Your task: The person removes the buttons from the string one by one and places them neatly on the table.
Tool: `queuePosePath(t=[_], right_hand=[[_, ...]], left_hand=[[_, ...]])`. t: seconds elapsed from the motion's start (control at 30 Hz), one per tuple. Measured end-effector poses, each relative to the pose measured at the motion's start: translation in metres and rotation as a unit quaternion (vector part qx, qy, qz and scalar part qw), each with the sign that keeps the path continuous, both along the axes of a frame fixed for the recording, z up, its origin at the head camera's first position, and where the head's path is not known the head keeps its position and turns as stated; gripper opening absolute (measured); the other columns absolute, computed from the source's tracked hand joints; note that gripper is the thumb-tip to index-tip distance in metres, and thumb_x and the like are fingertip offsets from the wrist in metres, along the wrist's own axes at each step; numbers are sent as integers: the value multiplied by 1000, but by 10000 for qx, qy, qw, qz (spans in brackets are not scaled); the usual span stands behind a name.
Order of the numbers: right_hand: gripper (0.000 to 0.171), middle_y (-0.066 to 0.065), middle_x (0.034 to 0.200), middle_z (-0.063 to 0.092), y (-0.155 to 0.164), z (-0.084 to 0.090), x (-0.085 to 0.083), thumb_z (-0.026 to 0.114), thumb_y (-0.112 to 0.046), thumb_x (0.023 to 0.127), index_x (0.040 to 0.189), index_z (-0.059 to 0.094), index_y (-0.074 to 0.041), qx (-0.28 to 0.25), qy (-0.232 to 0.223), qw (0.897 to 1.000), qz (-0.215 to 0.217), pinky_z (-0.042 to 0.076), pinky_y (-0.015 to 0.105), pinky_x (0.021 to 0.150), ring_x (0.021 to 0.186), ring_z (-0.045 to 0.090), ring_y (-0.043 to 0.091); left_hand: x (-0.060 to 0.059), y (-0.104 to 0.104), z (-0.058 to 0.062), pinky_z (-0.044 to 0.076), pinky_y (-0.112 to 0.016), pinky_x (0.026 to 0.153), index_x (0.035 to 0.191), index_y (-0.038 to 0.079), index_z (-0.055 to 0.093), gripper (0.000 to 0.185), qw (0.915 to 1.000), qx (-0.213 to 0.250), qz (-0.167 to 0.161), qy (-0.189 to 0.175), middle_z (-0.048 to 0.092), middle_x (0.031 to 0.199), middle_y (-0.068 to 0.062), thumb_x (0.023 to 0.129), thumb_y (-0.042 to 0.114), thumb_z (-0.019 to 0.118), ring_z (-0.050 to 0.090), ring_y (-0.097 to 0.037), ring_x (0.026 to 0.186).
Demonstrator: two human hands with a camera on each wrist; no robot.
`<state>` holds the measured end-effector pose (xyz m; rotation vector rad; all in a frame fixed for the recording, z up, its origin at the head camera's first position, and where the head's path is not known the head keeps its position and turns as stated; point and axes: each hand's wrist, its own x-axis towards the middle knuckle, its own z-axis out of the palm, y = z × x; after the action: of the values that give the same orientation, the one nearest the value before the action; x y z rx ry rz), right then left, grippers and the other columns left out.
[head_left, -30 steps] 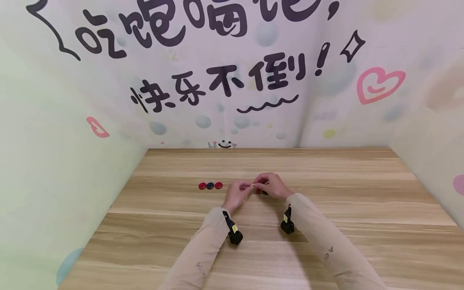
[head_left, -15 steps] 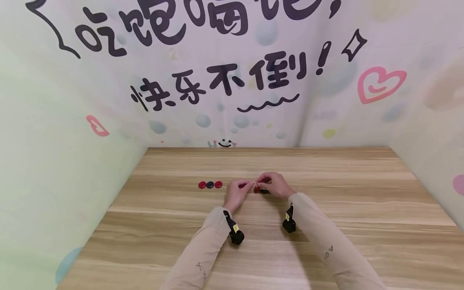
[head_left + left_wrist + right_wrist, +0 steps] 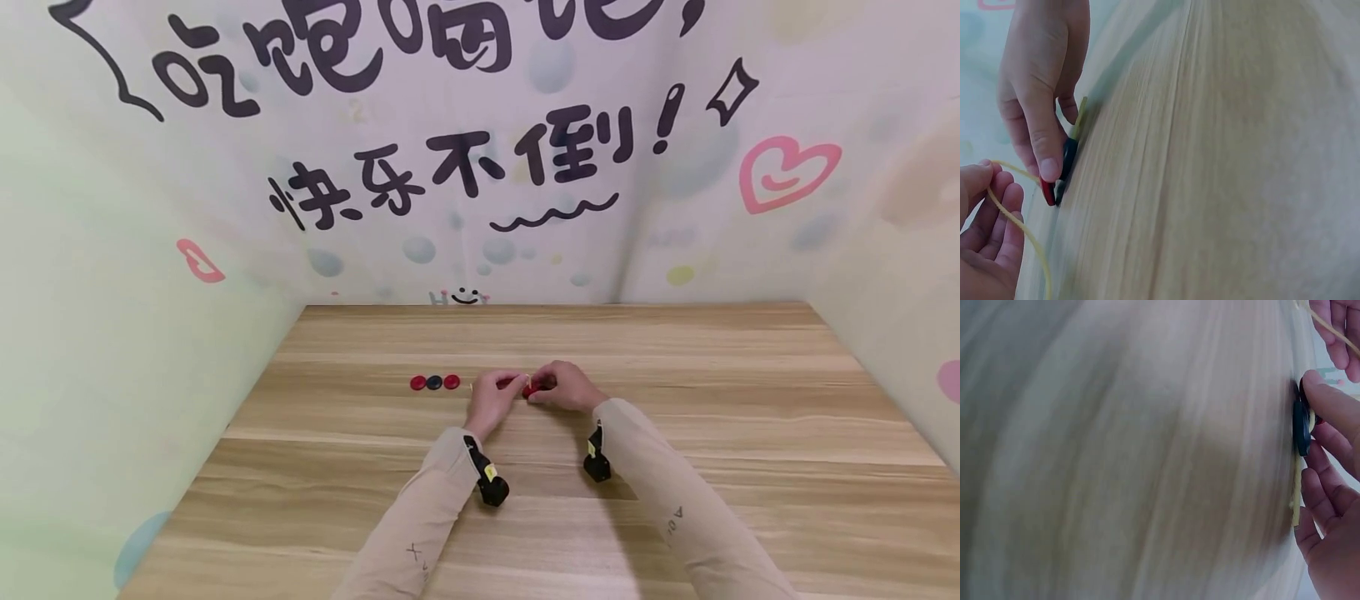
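Left hand (image 3: pixel 985 240) pinches the yellow cord (image 3: pixel 1019 228); right hand (image 3: pixel 564 387) fingers clamped on red and dark buttons (image 3: pixel 1060 178), mid-bench (image 3: pixel 675 400). Cord likely limp, light; buttons stiff, slick—best gripped by rims.

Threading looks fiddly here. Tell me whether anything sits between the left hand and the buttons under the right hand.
Nothing visible does: the left hand holds the yellow string, which runs unobstructed to the buttons pressed by the right hand.
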<state>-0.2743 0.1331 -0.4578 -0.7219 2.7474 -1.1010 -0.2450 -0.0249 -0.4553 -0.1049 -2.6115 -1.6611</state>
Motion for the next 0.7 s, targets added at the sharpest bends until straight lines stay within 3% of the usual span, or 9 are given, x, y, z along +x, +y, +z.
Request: queuePosePath(t=[0.4, 0.7], right_hand=[[25, 1, 75, 58, -9, 0, 1, 75, -14, 69, 85, 58, -3, 40, 273, 9996, -83, 41, 27, 64, 70, 50, 14], [28, 2, 75, 53, -11, 1, 1, 73, -7, 70, 89, 53, -2, -140, -38, 9998, -113, 39, 26, 63, 69, 46, 14]], left_hand=[[2, 1, 1, 46, -22, 68, 91, 3, 69, 19, 9988, 292, -320, 216, 67, 86, -6, 83, 18, 62, 58, -9, 76], [2, -3, 0, 46, -21, 69, 92, 4, 69, 18, 9987, 350, -310, 181, 67, 87, -5, 84, 18, 61, 58, -9, 77]])
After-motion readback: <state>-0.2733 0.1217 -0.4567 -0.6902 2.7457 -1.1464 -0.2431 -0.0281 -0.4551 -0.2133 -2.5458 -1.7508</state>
